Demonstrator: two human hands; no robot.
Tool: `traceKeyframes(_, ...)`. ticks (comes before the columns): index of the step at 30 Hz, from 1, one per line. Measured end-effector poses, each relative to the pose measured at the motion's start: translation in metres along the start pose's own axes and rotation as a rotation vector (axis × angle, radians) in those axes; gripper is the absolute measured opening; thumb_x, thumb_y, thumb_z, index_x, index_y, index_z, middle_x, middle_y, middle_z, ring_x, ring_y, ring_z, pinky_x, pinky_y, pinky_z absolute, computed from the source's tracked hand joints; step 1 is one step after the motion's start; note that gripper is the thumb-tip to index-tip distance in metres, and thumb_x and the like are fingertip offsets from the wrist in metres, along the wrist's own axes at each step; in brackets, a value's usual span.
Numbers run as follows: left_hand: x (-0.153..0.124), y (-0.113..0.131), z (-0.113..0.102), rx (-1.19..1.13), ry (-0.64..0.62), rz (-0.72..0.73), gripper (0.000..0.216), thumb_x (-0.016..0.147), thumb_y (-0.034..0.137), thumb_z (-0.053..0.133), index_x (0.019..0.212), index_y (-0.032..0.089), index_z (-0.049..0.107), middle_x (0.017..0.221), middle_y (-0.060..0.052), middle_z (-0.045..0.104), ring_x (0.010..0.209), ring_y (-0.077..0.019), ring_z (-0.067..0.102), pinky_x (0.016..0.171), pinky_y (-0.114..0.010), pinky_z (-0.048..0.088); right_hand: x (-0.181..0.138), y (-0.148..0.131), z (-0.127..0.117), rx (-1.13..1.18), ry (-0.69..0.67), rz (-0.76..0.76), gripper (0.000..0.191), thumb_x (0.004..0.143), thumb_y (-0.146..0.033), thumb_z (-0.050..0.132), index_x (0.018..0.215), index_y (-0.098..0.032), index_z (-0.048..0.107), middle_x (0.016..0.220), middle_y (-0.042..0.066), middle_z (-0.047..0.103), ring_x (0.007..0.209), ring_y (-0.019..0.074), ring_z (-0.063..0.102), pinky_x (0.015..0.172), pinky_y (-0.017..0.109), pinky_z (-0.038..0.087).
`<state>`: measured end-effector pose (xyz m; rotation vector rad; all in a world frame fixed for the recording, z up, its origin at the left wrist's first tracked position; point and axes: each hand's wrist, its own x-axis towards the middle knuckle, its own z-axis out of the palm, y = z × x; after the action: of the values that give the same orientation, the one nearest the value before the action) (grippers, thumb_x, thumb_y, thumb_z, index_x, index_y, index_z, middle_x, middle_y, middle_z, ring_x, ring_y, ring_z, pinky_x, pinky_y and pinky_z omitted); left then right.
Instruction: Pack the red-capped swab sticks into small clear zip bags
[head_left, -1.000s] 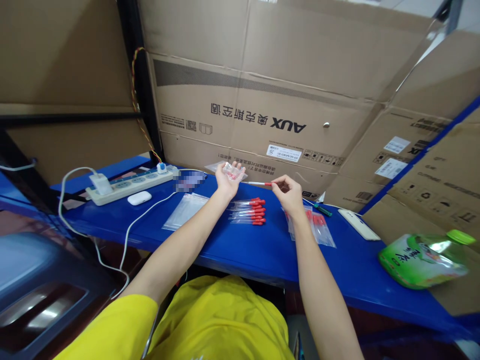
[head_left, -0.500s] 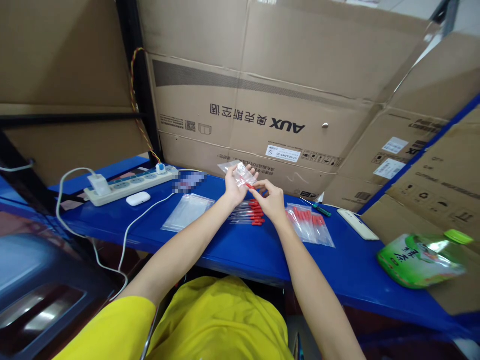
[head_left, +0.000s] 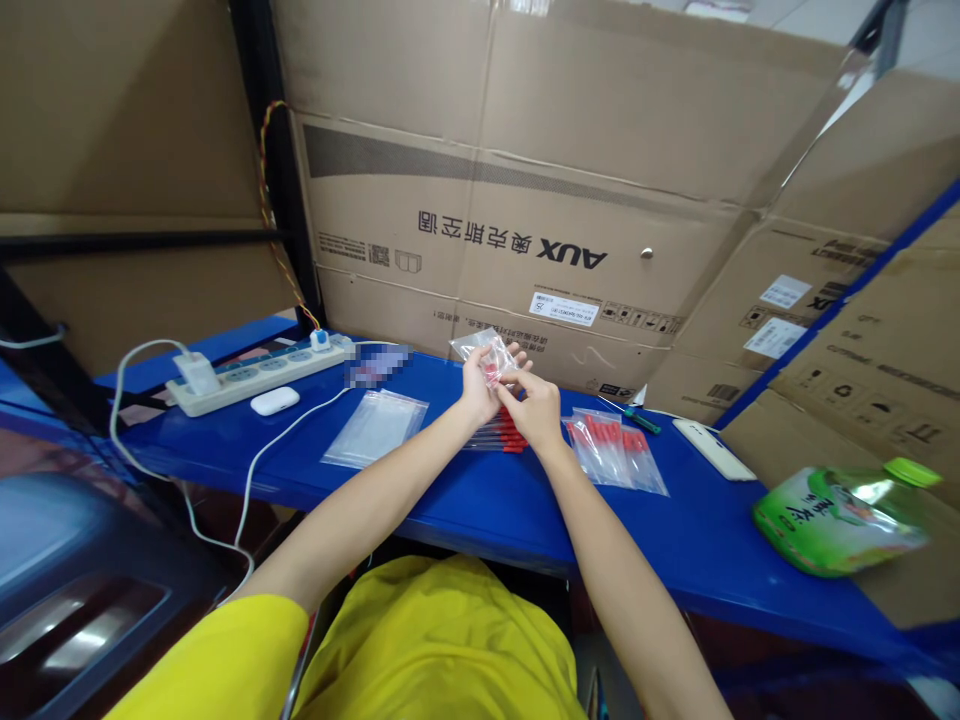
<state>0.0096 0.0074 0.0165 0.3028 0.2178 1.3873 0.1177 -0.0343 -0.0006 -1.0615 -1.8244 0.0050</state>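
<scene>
Fingers (head_left: pixel 523 384) of both hands closed on small clear bag (head_left: pixel 486 349), held up just above blue table (head_left: pixel 465 505).
Left hand (head_left: pixel 478 388) gripping bag from below and behind; right hand (head_left: pixel 535 408) pinching at its near edge, fingertips touching those of left. Red-capped pieces visible inside bag, count not readable. Judged: thin film, very light, limp, somewhat slippery, quick to crumple; best taken at the mouth edge, one side per hand, not mid-panel. Loose red-capped tubes (head_left: pixel 504 437) lying on table directly under hands: thin, stiff, light, likely to roll; best pinched near the cap. Filled bags (head_left: pixel 616 450) just to the right, flat empty bags (head_left: pixel 375 425) to the left; power strip (head_left: pixel 251 370) and green bottle (head_left: pixel 840 515) well apart.
</scene>
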Motion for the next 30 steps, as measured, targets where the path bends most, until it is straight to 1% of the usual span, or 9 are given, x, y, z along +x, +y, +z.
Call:
traceKeyframes(8, -0.003, -0.005, 0.001, 0.035, -0.041, 0.006, 0.025, 0.085, 0.024, 0.062, 0.109, 0.020, 0.066, 0.104, -0.010, 0.079, 0.103, -0.0294, 0.077, 0.105, -0.055, 0.057, 0.000, 0.001, 0.000, -0.056, 0.053, 0.032, 0.016, 0.094, -0.030, 0.064, 0.096, -0.025, 0.080, 0.094, 0.004, 0.082, 0.080, 0.0225, 0.073, 0.079, 0.032, 0.055)
traceKeyframes(12, -0.002, -0.005, -0.001, 0.073, -0.047, -0.003, 0.021, 0.086, 0.022, 0.059, 0.106, 0.020, 0.065, 0.102, -0.010, 0.079, 0.106, -0.0292, 0.077, 0.107, -0.053, 0.056, 0.000, 0.002, 0.001, -0.120, 0.076, 0.036, 0.017, 0.094, -0.031, 0.063, 0.092, -0.025, 0.079, 0.089, 0.004, 0.078, 0.078, 0.0216, 0.069, 0.076, 0.031, 0.053)
traceKeyframes(17, 0.001, -0.001, 0.000, 0.065, -0.039, 0.023, 0.020, 0.088, 0.019, 0.056, 0.106, 0.019, 0.065, 0.101, -0.010, 0.078, 0.107, -0.0287, 0.077, 0.105, -0.050, 0.056, 0.001, 0.001, 0.002, -0.134, 0.062, 0.026, 0.018, 0.096, -0.031, 0.063, 0.099, -0.024, 0.079, 0.097, 0.005, 0.076, 0.078, 0.0212, 0.067, 0.076, 0.031, 0.052)
traceKeyframes(20, 0.006, 0.004, 0.000, 0.044, -0.015, 0.053, 0.016, 0.089, 0.020, 0.057, 0.103, 0.020, 0.064, 0.101, -0.009, 0.077, 0.105, -0.0282, 0.076, 0.103, -0.049, 0.057, 0.004, 0.002, -0.003, -0.095, -0.005, -0.011, 0.023, 0.098, -0.032, 0.061, 0.112, -0.025, 0.078, 0.103, 0.005, 0.076, 0.075, 0.0196, 0.065, 0.079, 0.031, 0.053)
traceKeyframes(22, 0.011, 0.008, -0.002, 0.036, 0.020, 0.083, 0.013, 0.089, 0.021, 0.059, 0.101, 0.020, 0.063, 0.099, -0.008, 0.076, 0.099, -0.0256, 0.076, 0.100, -0.046, 0.059, 0.007, 0.006, -0.010, -0.070, -0.055, -0.023, 0.026, 0.099, -0.034, 0.061, 0.117, -0.026, 0.077, 0.101, 0.004, 0.077, 0.072, 0.0185, 0.064, 0.078, 0.030, 0.052)
traceKeyframes(24, 0.016, 0.013, -0.005, 0.075, 0.119, 0.103, 0.009, 0.089, 0.022, 0.060, 0.098, 0.021, 0.062, 0.097, -0.006, 0.074, 0.090, -0.0215, 0.074, 0.096, -0.042, 0.059, 0.010, 0.014, -0.017, -0.073, -0.128, -0.013, 0.023, 0.098, -0.034, 0.064, 0.114, -0.026, 0.078, 0.093, 0.002, 0.077, 0.070, 0.0180, 0.064, 0.076, 0.030, 0.051)
traceKeyframes(27, 0.025, 0.021, -0.013, 0.208, 0.346, 0.077, 0.004, 0.089, 0.021, 0.060, 0.093, 0.020, 0.061, 0.093, -0.004, 0.069, 0.081, -0.0168, 0.069, 0.090, -0.036, 0.057, 0.011, 0.030, -0.029, -0.145, -0.305, 0.059, 0.014, 0.095, -0.034, 0.071, 0.100, -0.026, 0.080, 0.080, 0.000, 0.076, 0.071, 0.0184, 0.067, 0.070, 0.028, 0.047)
traceKeyframes(28, 0.027, 0.024, -0.016, 0.237, 0.396, 0.062, 0.004, 0.089, 0.020, 0.060, 0.092, 0.020, 0.060, 0.092, -0.003, 0.067, 0.080, -0.0164, 0.068, 0.088, -0.035, 0.056, 0.011, 0.035, -0.033, -0.169, -0.371, 0.100, 0.013, 0.094, -0.036, 0.072, 0.096, -0.026, 0.081, 0.077, 0.000, 0.075, 0.071, 0.0184, 0.067, 0.067, 0.028, 0.045)
traceKeyframes(30, 0.031, 0.029, -0.020, 0.261, 0.440, 0.046, 0.004, 0.088, 0.019, 0.060, 0.092, 0.020, 0.059, 0.093, -0.003, 0.064, 0.081, -0.0163, 0.067, 0.085, -0.033, 0.054, 0.010, 0.043, -0.039, -0.175, -0.504, 0.212, 0.017, 0.093, -0.041, 0.074, 0.096, -0.025, 0.080, 0.070, -0.001, 0.073, 0.065, 0.0177, 0.066, 0.062, 0.026, 0.043)
